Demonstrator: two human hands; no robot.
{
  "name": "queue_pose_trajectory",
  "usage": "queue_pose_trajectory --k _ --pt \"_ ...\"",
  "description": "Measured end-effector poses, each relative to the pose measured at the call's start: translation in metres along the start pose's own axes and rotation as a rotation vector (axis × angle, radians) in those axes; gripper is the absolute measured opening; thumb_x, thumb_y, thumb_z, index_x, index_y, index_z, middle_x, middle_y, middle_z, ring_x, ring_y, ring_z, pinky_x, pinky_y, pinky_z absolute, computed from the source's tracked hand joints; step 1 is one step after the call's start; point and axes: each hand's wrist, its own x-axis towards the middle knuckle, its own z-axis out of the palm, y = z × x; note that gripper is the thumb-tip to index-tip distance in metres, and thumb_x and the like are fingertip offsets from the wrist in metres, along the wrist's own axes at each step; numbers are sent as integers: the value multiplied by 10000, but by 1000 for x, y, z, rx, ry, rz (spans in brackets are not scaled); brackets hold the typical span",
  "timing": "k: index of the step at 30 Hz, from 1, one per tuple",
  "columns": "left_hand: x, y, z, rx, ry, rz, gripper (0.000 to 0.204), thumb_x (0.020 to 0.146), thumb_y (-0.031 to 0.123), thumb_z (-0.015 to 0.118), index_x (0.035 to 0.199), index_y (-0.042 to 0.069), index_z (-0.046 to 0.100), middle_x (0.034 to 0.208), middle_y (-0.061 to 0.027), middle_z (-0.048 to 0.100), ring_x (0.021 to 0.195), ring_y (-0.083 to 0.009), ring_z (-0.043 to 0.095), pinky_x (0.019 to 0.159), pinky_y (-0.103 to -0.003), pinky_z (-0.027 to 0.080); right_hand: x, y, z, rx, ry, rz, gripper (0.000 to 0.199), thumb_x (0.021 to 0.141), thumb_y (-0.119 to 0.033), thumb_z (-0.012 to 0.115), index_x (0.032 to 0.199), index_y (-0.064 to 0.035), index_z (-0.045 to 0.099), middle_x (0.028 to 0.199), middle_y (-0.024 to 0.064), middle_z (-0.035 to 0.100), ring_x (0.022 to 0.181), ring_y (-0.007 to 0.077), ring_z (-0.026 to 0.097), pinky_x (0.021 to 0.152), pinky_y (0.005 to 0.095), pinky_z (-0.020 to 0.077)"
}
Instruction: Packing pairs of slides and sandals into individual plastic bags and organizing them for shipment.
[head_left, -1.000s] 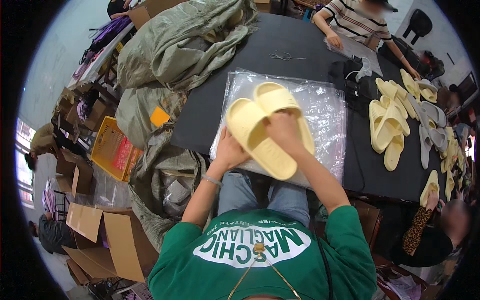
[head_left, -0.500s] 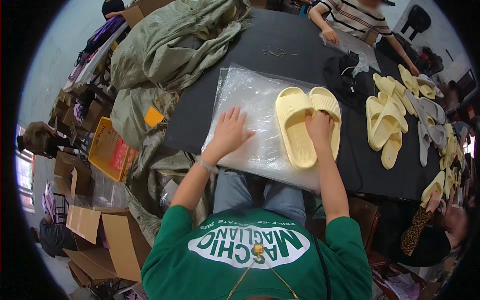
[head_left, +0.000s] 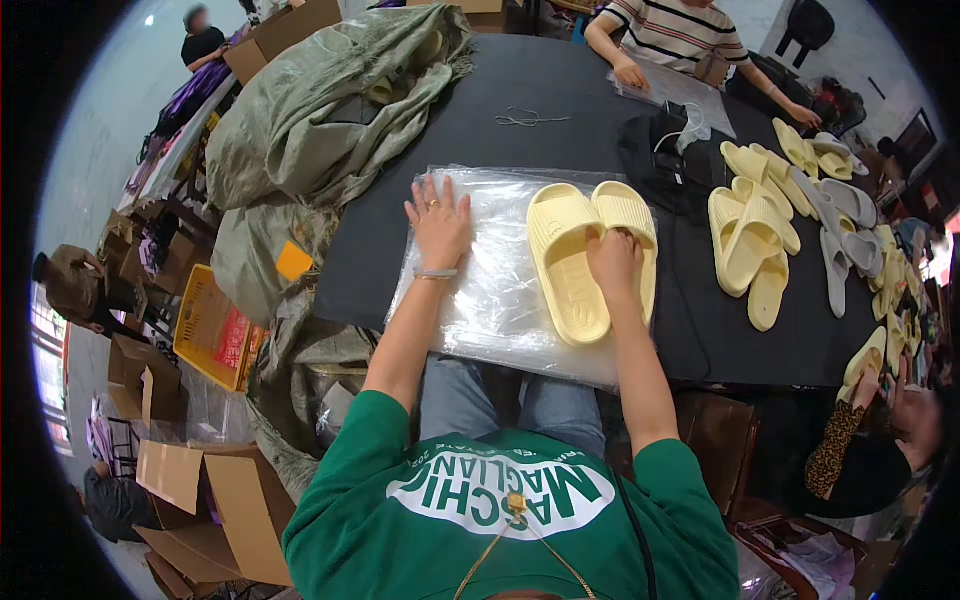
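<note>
A pair of pale yellow slide sandals (head_left: 590, 255) lies side by side, soles down, on the right part of a stack of clear plastic bags (head_left: 490, 290) on the black table (head_left: 400, 250). My right hand (head_left: 613, 260) rests on the sandals where the two meet, fingers curled over the strap of the right one. My left hand (head_left: 438, 222) lies flat with fingers spread on the left part of the plastic, a ring and a thin bracelet on it.
More yellow and grey sandals (head_left: 780, 225) lie at the table's right, by a black bag (head_left: 665, 155). A big olive sack (head_left: 320, 110) covers the far left. A person in a striped shirt (head_left: 670, 30) works opposite; another's hand (head_left: 905, 400) at right. Cardboard boxes (head_left: 200, 500) on the floor.
The sandals, held up against each other a second ago, now lie flat on the plastic to the right. My left hand let go and spread flat on the plastic at left.
</note>
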Motion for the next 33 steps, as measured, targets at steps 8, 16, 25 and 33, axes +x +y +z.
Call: queue_pose_trajectory --k 8,16,25,33 --pt "7 1 3 -51 -146 -99 684 932 480 400 1426 13 324 1494 -175 302 1351 -451 264 1064 -614 209 5 -9 -40 9 -103 78 387 863 -329 578 958 33 674 1009 247 641 1036 379 565 988 465 358" --pt "5 -2 -1 -32 -170 -92 682 949 496 354 1434 17 312 1494 -181 299 1347 -458 268 1066 -610 210 115 94 -181 -412 350 -72 329 780 -326 676 827 -1 681 812 197 653 849 396 623 748 484 471" --pt "3 -5 2 -24 -166 -97 674 948 482 381 1429 14 315 1492 -173 308 1354 -446 266 1069 -612 203 117 141 -187 -60 202 84 474 874 -385 593 1147 3 608 1141 218 614 1081 364 577 901 411 453" --pt "50 -69 5 -451 -237 -266 859 889 560 495 1396 -101 286 1445 -319 283 1330 -419 330 1065 -427 326 27 118 -71 442 -379 82 844 912 -584 437 1368 118 334 1401 309 374 1334 365 359 1099 363 275"
